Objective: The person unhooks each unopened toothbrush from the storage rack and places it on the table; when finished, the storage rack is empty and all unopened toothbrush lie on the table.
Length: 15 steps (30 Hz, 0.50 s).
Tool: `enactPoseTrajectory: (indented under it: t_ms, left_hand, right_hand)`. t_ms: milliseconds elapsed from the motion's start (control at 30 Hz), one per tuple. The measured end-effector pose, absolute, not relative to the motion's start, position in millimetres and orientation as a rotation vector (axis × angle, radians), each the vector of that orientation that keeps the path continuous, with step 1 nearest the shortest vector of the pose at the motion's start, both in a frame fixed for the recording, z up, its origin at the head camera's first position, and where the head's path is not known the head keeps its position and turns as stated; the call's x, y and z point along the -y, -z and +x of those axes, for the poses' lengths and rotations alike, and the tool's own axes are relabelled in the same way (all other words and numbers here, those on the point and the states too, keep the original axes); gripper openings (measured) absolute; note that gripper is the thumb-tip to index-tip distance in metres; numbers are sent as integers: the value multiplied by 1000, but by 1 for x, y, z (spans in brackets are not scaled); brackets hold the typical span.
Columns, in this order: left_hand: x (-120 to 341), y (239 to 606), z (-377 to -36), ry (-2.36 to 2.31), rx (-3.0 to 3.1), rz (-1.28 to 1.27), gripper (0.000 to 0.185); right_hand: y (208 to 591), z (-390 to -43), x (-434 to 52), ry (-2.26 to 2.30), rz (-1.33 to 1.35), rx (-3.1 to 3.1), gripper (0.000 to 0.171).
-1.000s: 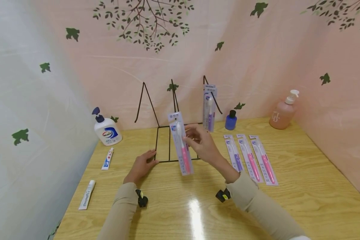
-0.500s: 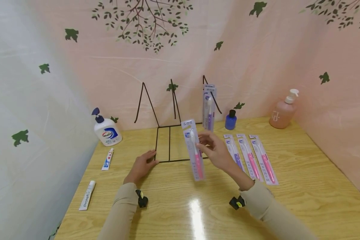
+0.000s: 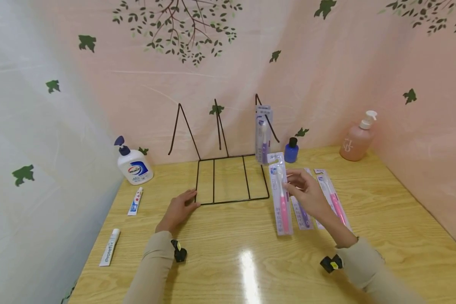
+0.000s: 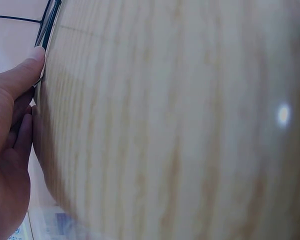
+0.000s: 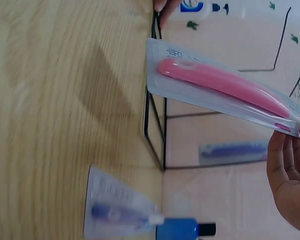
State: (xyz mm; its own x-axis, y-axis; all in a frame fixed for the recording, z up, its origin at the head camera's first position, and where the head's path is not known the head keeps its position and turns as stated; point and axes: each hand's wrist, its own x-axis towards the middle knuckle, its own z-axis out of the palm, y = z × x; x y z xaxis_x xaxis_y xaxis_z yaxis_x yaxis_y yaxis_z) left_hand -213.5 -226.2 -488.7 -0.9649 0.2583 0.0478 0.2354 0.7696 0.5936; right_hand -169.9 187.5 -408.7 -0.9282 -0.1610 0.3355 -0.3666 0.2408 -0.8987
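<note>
Right hand: your right hand [image 3: 307, 190] pinches the pink toothbrush in its clear blister pack [image 3: 281, 197].
Change: it has carried the pack rightward, away from the black wire rack [image 3: 231, 179], to just above the packs lying on the wooden table [image 3: 384, 219].
Meaning: likely being returned, not hung.
Left hand: your left hand [image 3: 178, 209] lies flat, fingers relaxed, touching the rack's near-left corner.

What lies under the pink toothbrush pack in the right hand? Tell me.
The pink toothbrush pack in the right hand covers bare table, just left of the packs lying flat: a purple one and a pink one. The hand hides another pack between them.
</note>
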Motion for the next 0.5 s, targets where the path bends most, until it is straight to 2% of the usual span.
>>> enactPoseTrajectory:
  t_ms: [500]
  left_hand:
    - [225, 488, -213, -978, -2898, 389, 56]
  right_hand:
    - [411, -177, -267, -1629, 223, 2429, 41]
